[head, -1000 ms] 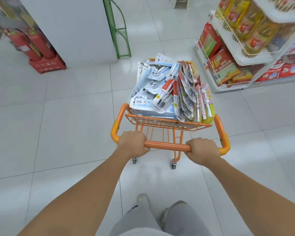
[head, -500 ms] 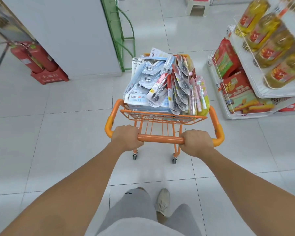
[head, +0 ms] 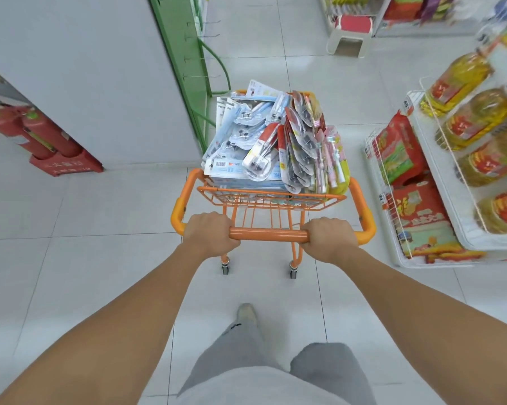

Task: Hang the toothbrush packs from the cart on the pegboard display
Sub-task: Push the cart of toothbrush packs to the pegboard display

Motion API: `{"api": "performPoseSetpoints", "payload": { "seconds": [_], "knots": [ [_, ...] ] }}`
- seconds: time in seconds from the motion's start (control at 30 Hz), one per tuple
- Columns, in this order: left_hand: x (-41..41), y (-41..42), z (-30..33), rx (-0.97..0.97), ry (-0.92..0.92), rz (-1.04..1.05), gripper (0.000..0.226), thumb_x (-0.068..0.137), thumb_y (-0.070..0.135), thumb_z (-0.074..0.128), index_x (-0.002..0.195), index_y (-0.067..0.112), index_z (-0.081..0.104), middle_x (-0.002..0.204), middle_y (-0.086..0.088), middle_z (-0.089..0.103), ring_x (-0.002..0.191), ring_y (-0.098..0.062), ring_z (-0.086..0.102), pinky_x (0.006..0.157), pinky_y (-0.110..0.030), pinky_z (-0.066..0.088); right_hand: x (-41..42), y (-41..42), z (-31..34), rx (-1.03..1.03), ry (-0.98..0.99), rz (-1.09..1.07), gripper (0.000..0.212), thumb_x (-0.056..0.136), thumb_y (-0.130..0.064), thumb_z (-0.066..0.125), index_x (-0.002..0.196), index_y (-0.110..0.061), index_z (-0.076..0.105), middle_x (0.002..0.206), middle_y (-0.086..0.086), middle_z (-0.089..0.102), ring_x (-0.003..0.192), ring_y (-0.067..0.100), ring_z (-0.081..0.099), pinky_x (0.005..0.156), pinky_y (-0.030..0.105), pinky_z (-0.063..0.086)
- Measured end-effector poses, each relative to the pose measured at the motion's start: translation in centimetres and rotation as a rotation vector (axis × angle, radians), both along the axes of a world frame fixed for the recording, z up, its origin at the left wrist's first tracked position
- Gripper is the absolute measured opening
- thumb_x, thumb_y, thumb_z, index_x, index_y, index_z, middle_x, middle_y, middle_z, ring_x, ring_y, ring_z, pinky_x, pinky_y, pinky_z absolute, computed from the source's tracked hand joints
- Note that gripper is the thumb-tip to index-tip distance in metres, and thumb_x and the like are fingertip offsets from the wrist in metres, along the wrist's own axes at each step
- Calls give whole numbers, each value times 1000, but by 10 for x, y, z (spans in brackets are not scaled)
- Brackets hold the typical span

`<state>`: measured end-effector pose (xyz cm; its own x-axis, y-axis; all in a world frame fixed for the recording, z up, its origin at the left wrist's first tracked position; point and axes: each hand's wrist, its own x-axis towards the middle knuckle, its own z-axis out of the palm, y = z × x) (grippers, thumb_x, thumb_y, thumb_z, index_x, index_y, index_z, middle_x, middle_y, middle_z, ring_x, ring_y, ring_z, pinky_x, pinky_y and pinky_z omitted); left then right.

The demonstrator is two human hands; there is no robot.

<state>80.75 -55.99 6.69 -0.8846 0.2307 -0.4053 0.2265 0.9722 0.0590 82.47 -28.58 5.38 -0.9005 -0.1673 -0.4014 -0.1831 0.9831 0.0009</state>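
The toothbrush packs [head: 272, 141] are lying heaped in the basket of the orange cart [head: 271, 197], the pile rising above its rim, some flat and some standing on edge at the right. We are judging them light: thin card backings under clear plastic blisters, stiff enough to keep shape but glossy and apt to slide off one another. We would be pinching each one near its top edge, where a hang hole should be, though we cannot make the holes out here. Our left hand [head: 211, 233] and right hand [head: 329, 239] are each curling a full grip around the cart's handle bar [head: 268, 232], holding nothing else. A green frame with bare pegs [head: 188, 58] is standing just ahead on the left, likely our display. Cooking oil bottles [head: 462, 112] are filling the shelves at right, and fire extinguishers [head: 33, 133] are standing at far left.
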Motion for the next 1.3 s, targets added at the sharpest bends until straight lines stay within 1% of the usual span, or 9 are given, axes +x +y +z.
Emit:
{"api": "performPoseSetpoints", "payload": {
  "seconds": [0.27,0.5,0.63,0.77,0.9,0.97,1.07,1.17,1.3],
  "knots": [
    [-140,15,7,-30,7,82,30,85,48,57,62,29,51,64,9,56,62,-10,53,60,-28,38,-157,12,0,-52,-34,84,28,92,-54,49,84,-30,62,76,-9,60,73,19,60,64,32,44],
    [-206,32,8,-103,49,250,23,78,50,60,75,28,56,74,9,60,76,-15,58,71,-32,41,-245,12,7,-168,-183,136,30,92,-60,52,87,-31,59,83,-6,62,81,18,63,71,33,48],
    [-229,33,14,-155,-75,295,23,81,46,58,69,27,52,73,9,58,80,-16,56,80,-34,38,-267,14,8,-196,-224,208,33,92,-61,52,93,-29,60,87,-4,62,83,20,62,73,35,49],
    [-258,24,24,-154,-346,324,21,74,43,67,86,27,63,88,7,63,87,-15,59,79,-32,41,-286,11,10,-227,-382,260,37,93,-61,55,96,-24,59,92,-1,61,86,22,60,75,37,49],
    [-302,31,47,223,-592,409,39,70,35,84,104,32,64,105,8,64,97,-10,62,88,-32,52,-314,9,32,-421,-665,303,34,97,-50,59,112,-19,60,107,1,60,102,24,58,88,38,47],
    [-333,60,64,526,-426,494,21,81,33,78,99,28,69,99,7,70,93,-8,65,86,-31,53,-343,21,56,-640,-679,239,36,98,-45,61,125,-22,61,120,0,62,105,16,59,91,30,48],
    [-383,116,84,874,-104,649,11,88,26,73,91,16,71,84,-1,71,72,-6,64,70,-28,52,-405,56,88,-934,-558,73,22,97,-31,66,116,-18,68,103,-8,68,84,-8,63,73,12,47],
    [-431,165,89,922,71,705,14,91,24,70,88,10,70,77,-5,68,55,-3,56,56,-23,49,-478,111,94,-1002,-342,-83,6,95,-22,68,97,-18,73,86,-3,69,70,1,63,70,25,50],
    [-491,231,81,864,110,711,11,89,21,70,85,10,70,81,-12,71,66,-13,58,66,-27,48,-562,179,72,-941,-202,-153,8,94,-23,68,87,-18,70,92,5,72,77,17,64,78,40,53]
  ]
}}
